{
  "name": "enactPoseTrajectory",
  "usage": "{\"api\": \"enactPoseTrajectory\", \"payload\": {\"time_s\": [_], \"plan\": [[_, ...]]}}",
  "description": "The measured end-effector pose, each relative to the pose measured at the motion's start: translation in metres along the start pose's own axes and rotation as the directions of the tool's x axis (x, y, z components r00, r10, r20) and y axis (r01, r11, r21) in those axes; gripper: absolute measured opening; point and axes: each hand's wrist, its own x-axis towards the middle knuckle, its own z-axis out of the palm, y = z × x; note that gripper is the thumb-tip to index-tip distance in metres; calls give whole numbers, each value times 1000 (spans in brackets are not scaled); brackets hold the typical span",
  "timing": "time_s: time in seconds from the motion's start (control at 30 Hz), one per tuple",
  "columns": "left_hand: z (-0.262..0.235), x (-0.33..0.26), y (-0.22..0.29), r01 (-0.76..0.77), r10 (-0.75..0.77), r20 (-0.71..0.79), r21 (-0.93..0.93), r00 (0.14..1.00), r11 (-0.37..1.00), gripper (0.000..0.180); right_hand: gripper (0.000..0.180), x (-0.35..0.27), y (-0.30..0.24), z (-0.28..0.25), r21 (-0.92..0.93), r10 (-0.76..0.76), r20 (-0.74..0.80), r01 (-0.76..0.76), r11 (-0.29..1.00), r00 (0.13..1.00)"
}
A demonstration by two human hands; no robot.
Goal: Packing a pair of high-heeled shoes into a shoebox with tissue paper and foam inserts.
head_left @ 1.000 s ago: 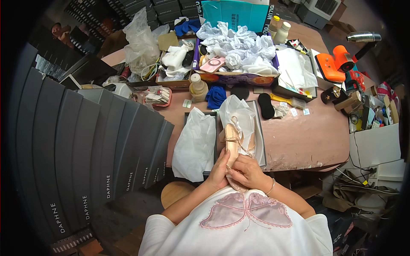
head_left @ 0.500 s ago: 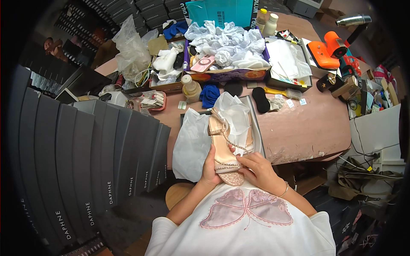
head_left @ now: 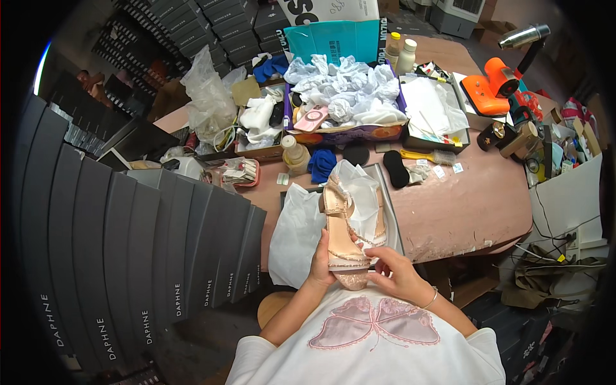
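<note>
A rose-gold glitter sandal [head_left: 343, 237] with a pale insole and thin sparkling straps is held in front of my chest, its toe toward me. Wrapped round the sandal's left side and underside is my left hand [head_left: 319, 264], closed on it. Beside the front straps on the right is my right hand [head_left: 399, 273], thumb and forefinger apart; whether a fingertip touches a strap is unclear. White tissue paper [head_left: 292, 234] lies in and over the open shoe box [head_left: 393, 218] beyond. A second sandal [head_left: 380, 212] lies partly hidden in that box.
Tall stacks of dark shoe boxes [head_left: 163, 237] stand at my left. Across the table are a purple box [head_left: 346, 136] of crumpled paper, a glue-coloured bottle [head_left: 295, 154], a blue cloth [head_left: 322, 165], a yellow-handled brush [head_left: 427, 156] and an orange tool [head_left: 487, 93].
My right thumb and fingers have spread and drawn slightly away from the front straps. My left hand still holds the sandal. The whole view has shifted a little.
</note>
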Motion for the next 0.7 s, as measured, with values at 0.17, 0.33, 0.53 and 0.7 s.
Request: {"api": "enactPoseTrajectory", "payload": {"time_s": [0.17,0.33,0.53,0.7], "plan": [[-11,13,24,-307,271,147,538,951,785,58,60,25,31,-14,174,32,-189,1,985,981],[8,0,44,-504,333,444,855,832,121,49,83,50,32,-17,698,123,-63,-44,714,990],[1,-6,61,-440,401,604,788,689,-432,75,42,58,28,-7,957,247,26,-95,274,969],[-11,-1,13,-183,261,-416,219,871,958,78,41,49,41,9,731,23,10,-23,682,1000]]}}
